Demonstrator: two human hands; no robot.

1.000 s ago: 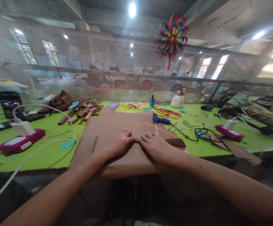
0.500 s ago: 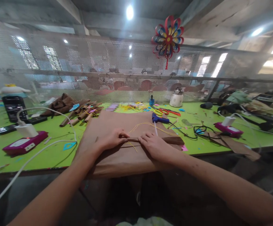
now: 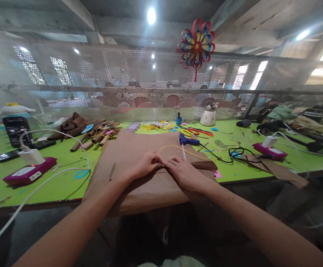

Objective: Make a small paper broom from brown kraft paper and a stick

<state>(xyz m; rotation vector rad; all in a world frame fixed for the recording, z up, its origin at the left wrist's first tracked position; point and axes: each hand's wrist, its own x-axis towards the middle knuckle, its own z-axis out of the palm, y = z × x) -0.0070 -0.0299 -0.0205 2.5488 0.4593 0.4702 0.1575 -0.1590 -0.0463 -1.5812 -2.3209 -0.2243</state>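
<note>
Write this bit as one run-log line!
left hand: over brown paper; right hand: beside left, over same paper; blue glue gun: beyond right hand

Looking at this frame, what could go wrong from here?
The yellow thread curves close to the left hand and right hand, so it might snag.
The white stick at the blue glue gun ends near the right hand's fingers; a bump could shift the tool.
The stacked brown strips lie beside that hand and could be knocked askew.
</note>
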